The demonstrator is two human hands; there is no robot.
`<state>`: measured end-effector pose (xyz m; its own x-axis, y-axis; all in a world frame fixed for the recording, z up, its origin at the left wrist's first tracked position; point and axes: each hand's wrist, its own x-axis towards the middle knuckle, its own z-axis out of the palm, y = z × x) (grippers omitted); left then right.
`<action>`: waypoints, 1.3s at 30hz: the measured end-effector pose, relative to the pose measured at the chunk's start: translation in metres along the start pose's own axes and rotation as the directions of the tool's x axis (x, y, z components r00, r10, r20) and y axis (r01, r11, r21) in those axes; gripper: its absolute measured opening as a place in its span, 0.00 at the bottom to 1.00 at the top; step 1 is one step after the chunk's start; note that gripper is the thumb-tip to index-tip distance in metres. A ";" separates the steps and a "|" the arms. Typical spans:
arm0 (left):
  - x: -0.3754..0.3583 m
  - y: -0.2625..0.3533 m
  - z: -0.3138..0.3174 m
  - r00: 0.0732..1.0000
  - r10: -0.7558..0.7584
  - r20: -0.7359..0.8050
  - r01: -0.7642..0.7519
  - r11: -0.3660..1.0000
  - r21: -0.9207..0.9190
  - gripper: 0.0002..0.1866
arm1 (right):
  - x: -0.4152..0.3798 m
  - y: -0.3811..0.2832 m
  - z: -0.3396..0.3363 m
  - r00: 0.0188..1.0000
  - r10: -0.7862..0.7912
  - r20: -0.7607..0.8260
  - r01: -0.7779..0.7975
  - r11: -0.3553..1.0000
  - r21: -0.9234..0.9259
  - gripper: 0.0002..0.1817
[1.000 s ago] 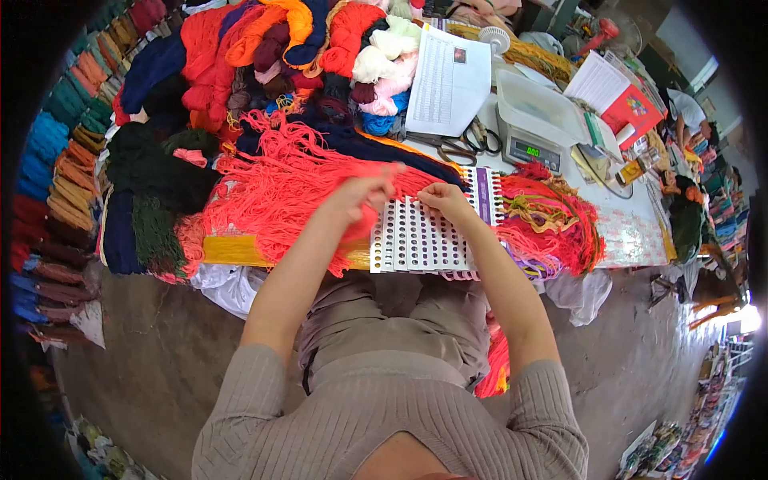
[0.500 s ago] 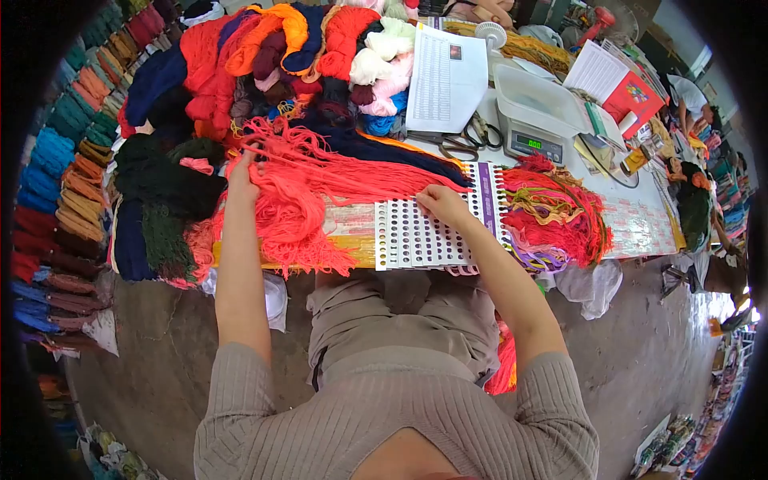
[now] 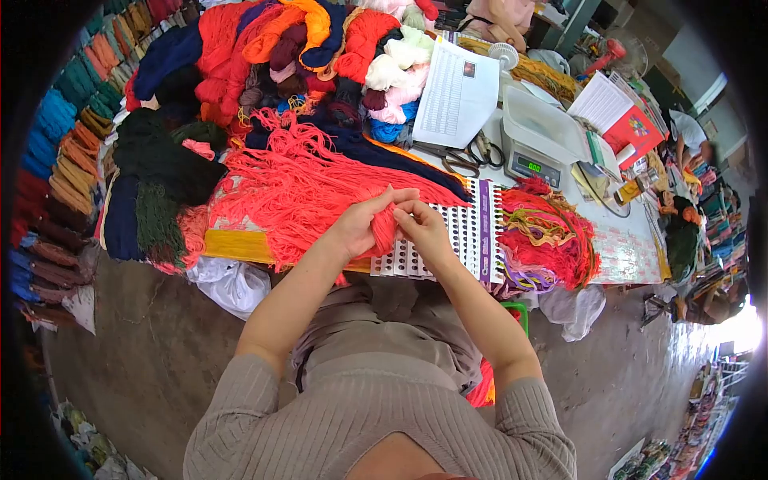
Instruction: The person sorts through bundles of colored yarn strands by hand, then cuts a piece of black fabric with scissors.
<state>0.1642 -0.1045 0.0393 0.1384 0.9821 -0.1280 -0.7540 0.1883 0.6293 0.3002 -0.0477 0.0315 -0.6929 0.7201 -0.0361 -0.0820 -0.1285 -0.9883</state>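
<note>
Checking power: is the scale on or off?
On: the scale shows lit green digits on its front display.

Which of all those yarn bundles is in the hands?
The coral-red yarn, pinched between the left hand and right hand above the card; the others lie untouched.

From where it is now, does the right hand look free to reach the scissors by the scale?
Probably not right away: the right hand is pinching coral yarn together with the left hand. The scissors lie uncovered beyond the hole card.
</note>
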 end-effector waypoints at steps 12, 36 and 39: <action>-0.013 0.019 0.010 0.999 0.050 -0.002 -0.049 0.973 -0.223 0.28 | -0.023 -0.018 -0.001 0.999 0.001 0.035 -0.014 0.931 0.365 0.09; -0.026 0.019 0.038 0.982 0.134 -0.133 -0.114 0.982 0.149 0.20 | -0.037 -0.027 -0.001 1.000 -0.006 -0.014 0.010 0.957 0.291 0.11; -0.024 0.018 0.039 0.984 0.123 -0.129 -0.112 0.990 0.090 0.20 | -0.037 -0.028 -0.001 0.999 -0.011 -0.032 0.020 0.957 0.291 0.12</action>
<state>0.1716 -0.1246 0.0835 -0.0393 0.9883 -0.1475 -0.7042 0.0773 0.7058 0.3288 -0.0707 0.0602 -0.6689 0.7427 -0.0298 -0.3006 -0.3070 -0.9030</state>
